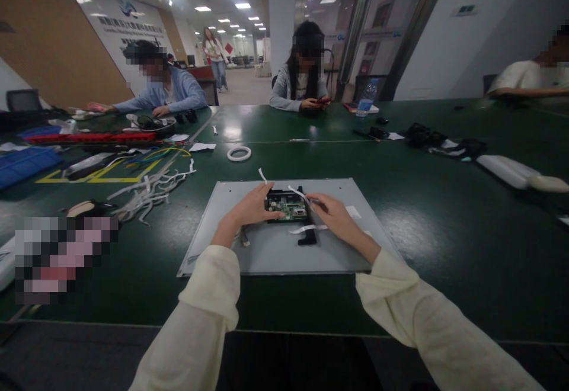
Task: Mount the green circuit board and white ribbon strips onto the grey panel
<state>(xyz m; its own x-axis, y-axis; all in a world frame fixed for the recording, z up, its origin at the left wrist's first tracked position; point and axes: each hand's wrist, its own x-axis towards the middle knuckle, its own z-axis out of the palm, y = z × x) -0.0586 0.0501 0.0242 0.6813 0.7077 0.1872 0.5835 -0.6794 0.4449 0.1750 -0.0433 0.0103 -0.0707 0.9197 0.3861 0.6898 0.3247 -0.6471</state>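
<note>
Board [288, 208], green with small components, lies in a black frame [282, 194] on the middle of the grey panel [267, 255]. The left hand [254, 206] is at its left end, thumb spread away from the fingers, the thumb reaching over the near edge and the fingers at the far side; how firmly it presses, I cannot tell. The right hand [331, 212] is just right of the board, its thumb and fingertips pinched together on a white strip [297, 192] that slants over the board's right part. A black bracket [306, 240] runs toward the panel's near edge, with a second strip [306, 229] across it.

Beyond the panel's far edge, a white ring [239, 154] lies flat on the green table [418, 201]. Left of the panel is a loose heap of strips [149, 192]; farther left is a blue bin [29, 166]. Past the panel, a seated person [296, 92] holds a phone [323, 100], and a bottle [367, 99] stands to the right.
</note>
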